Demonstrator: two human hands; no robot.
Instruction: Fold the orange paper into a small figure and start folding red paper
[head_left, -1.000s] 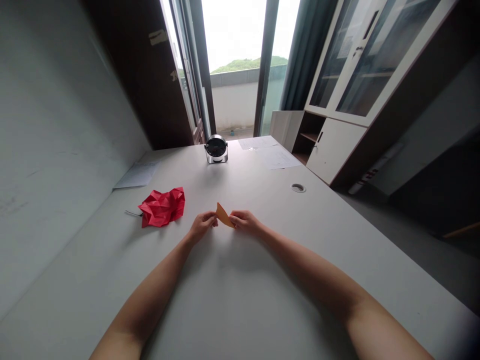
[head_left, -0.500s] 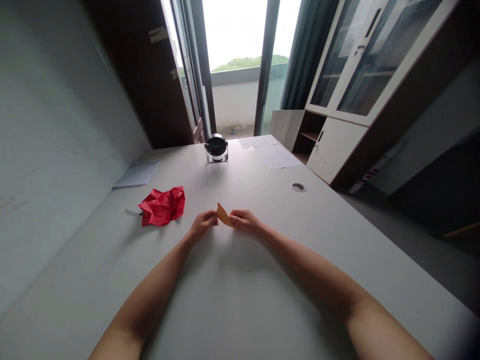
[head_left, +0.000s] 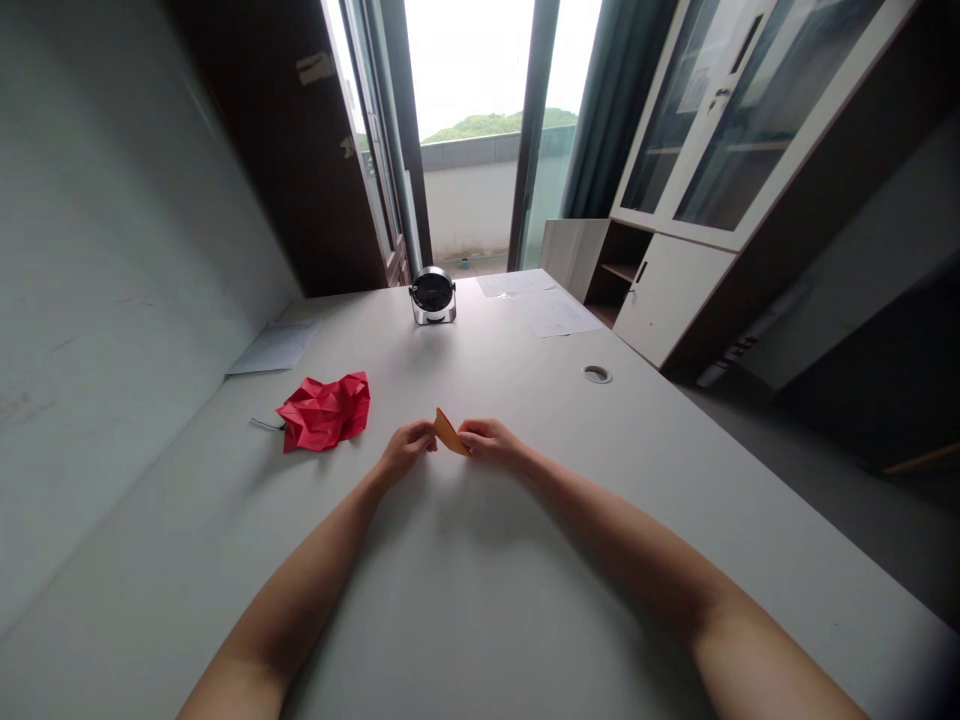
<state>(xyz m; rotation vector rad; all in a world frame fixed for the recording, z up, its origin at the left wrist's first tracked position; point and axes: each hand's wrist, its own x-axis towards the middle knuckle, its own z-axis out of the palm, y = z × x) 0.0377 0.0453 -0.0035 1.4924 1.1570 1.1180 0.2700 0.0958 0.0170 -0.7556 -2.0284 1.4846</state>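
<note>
Between my hands is a small piece of folded orange paper (head_left: 451,434), held just over the white table. My left hand (head_left: 407,447) pinches its left edge with closed fingers. On the other side my right hand (head_left: 491,441) is closed on the right end, thumb against the paper. Part of the paper is hidden behind the fingers. To the left of my left hand lies a creased sheet of red paper (head_left: 324,412), with a thin dark stem-like piece sticking out at its left side.
A round black and silver device on a stand (head_left: 433,296) is at the table's far side. Paper sheets (head_left: 559,312) lie at the back right, another sheet (head_left: 274,348) by the left wall. A cable hole (head_left: 597,374) is set in the table (head_left: 480,600) near its right edge.
The orange paper tilts very slightly between my fingers, its upper tip a touch lower. Both hands stay in almost the same place, and the red paper has not moved.
</note>
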